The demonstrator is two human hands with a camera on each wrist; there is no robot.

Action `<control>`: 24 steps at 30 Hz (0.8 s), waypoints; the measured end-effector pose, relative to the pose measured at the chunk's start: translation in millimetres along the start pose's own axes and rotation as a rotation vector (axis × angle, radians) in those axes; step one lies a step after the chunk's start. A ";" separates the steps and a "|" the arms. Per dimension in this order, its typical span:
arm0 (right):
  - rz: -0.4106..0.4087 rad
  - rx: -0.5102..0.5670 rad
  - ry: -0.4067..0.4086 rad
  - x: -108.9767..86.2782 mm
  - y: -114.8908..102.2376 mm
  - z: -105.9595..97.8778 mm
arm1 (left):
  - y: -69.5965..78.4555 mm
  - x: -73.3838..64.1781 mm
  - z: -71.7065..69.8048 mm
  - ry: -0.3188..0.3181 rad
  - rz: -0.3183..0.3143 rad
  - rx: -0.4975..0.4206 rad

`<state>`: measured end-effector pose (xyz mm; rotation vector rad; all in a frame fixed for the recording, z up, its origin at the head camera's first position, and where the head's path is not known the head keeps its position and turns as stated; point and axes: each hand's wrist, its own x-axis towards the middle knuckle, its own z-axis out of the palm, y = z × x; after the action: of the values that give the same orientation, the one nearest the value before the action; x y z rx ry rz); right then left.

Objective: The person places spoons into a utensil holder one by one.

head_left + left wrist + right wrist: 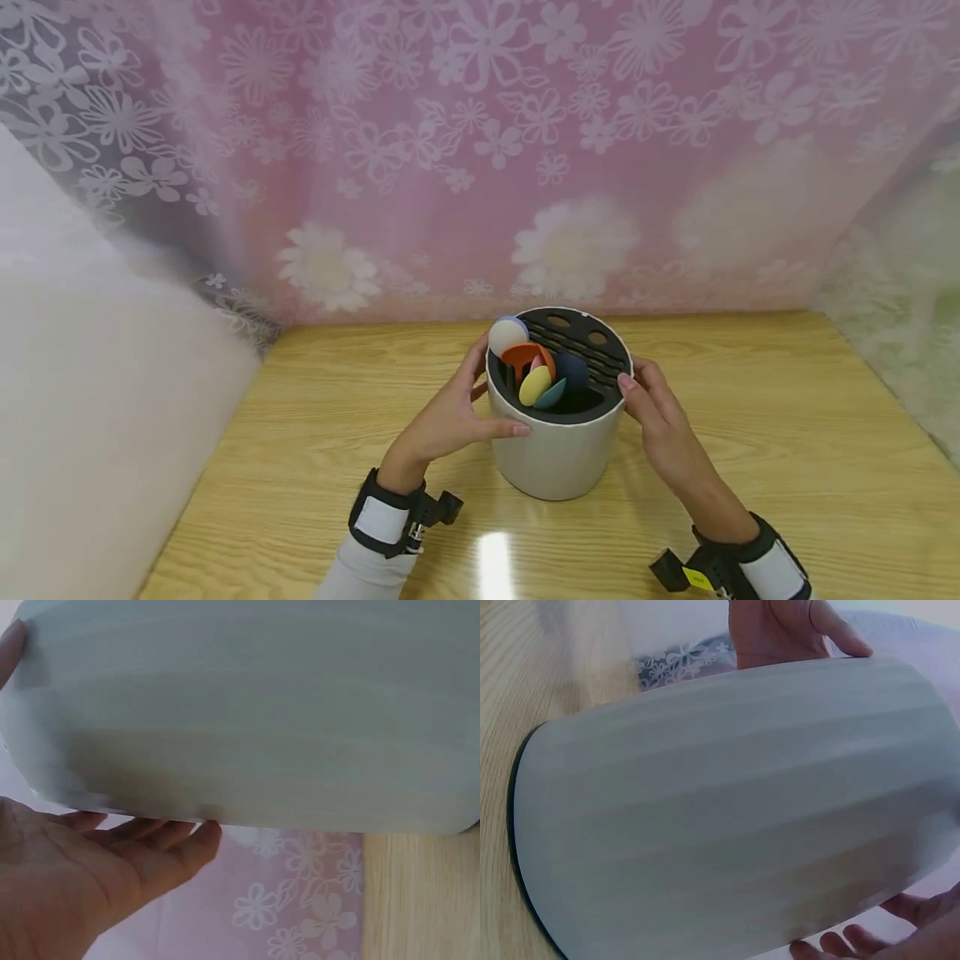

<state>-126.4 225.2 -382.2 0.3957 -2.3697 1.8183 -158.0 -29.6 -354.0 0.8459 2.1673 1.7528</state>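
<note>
A round white utensil holder (pixel 555 458) stands on the wooden table, its top fitted with a black slotted insert (pixel 581 354) that has two round holes. Rounded heads of kitchen utensils fill its larger opening: white with a blue edge (pixel 508 337), orange (pixel 517 354), yellow (pixel 535 386), teal (pixel 551 394) and dark blue (pixel 572 372). My left hand (pixel 450 417) grips the holder's left side, thumb along the front. On the opposite side, my right hand (pixel 660 417) holds it with the thumb at the rim. The holder's wall (pixel 262 720) fills most of both wrist views.
The light wooden table (pixel 330 392) extends to both sides of the holder. Behind it hangs a pink floral curtain (pixel 420 217). White fabric (pixel 112 375) borders the left side, and a pale greenish cloth (pixel 907 275) borders the right.
</note>
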 end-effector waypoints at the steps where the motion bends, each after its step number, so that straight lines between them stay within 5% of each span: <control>1: 0.015 -0.014 0.003 0.9 -1.0 1.4 | 1.3 -1.4 -1.2 0.007 -0.004 0.004; 8: 0.122 0.007 0.003 14.9 -6.3 18.3 | 11.7 -11.2 -4.3 0.120 -0.061 0.075; 11: 0.136 0.038 -0.010 21.2 -5.2 29.8 | -1.5 -10.1 -2.5 0.198 -0.072 0.097; 15: 0.091 0.055 -0.048 28.8 -5.1 44.1 | -6.1 -7.9 0.7 0.288 -0.070 0.112; 19: 0.032 0.058 -0.038 35.3 -7.4 54.4 | 4.8 -6.8 2.9 0.348 -0.052 0.121; 24: -0.049 0.046 0.000 38.9 -3.0 65.2 | -17.1 2.6 6.1 0.450 -0.024 0.155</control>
<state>-159.1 156.7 -386.7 0.4541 -2.3011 1.8535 -162.0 -25.2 -371.4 0.4835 2.6073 1.9305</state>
